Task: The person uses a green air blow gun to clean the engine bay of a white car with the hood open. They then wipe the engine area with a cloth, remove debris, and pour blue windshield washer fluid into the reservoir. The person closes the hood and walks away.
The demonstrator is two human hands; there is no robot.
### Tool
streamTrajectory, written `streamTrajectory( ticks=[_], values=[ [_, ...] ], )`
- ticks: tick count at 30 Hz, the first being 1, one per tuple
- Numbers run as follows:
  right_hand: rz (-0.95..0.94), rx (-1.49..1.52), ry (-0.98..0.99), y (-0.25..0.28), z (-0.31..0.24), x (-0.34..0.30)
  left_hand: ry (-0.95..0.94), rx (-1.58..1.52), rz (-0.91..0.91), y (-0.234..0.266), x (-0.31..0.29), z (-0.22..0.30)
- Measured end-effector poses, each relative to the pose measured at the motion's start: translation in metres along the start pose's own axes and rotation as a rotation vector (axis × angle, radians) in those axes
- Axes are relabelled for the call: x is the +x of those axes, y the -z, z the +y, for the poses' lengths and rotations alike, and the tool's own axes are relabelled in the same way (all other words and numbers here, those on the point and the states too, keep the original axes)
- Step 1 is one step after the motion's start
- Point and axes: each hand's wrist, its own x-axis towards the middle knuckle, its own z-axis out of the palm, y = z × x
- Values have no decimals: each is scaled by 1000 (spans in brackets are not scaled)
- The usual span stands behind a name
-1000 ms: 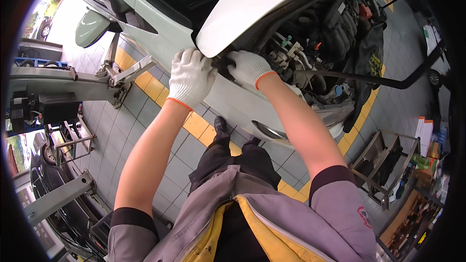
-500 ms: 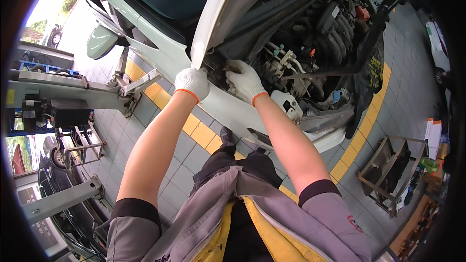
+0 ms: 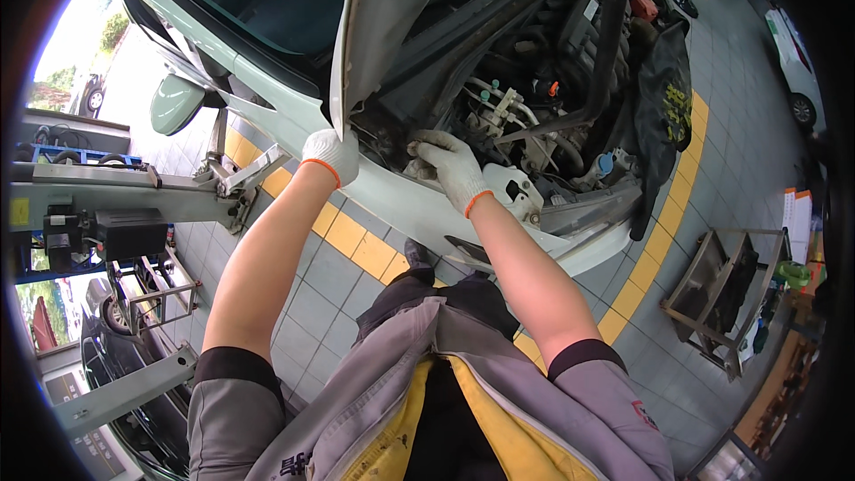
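Both my hands wear white knit gloves with orange cuffs. My left hand [image 3: 331,158] is closed at the lower rear corner of the raised car hood [image 3: 378,27], beside the hinge area; its fingertips are hidden. A short way to its right, my right hand [image 3: 450,169] reaches over the inner edge of the pale green fender [image 3: 392,205]. Its fingers are bent toward the thumb, with dirt-stained tips. Whatever lies between them is too small to make out. Dark parts of the engine bay [image 3: 383,134] sit between the two hands.
Metal pipes [image 3: 503,111] and a blue-capped reservoir [image 3: 606,163] are right of my hands. A black cover [image 3: 663,125] drapes over the car's front. The lift arm [image 3: 134,191] stands at left, a metal cart [image 3: 726,294] at right. Yellow tiles [image 3: 374,251] cross the grey floor.
The view has shifted, so the car sits slightly further left. My right hand has drawn a little away from the left, its fingers extended somewhat more. My left hand stays by the hood corner.
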Motion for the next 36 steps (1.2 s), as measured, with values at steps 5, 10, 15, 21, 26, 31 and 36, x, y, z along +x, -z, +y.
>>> streamTrajectory(
  ticks=[5, 10, 15, 21, 26, 31, 36],
  values=[
    [42, -19, 7, 1, -12, 12, -194, 45, -5, 12, -12, -5],
    [24, -66, 28, -12, -16, 28, -286, 69, 85, 35, -54, 3],
    [-51, -195, -42, -31, -14, 40, -341, -243, 145, 26, -118, 9],
    [-117, -1192, 606, -53, -18, 61, -84, -593, 237, -36, -173, -13],
    [-198, -1444, 741, -71, 6, 74, 113, -645, 161, -90, -214, -35],
    [-211, -1645, 813, -77, 29, 94, 143, -665, 74, -126, -239, -33],
    [-155, -1751, 1012, -73, 29, 124, 95, -669, 15, -138, -238, -23]
  ],
)
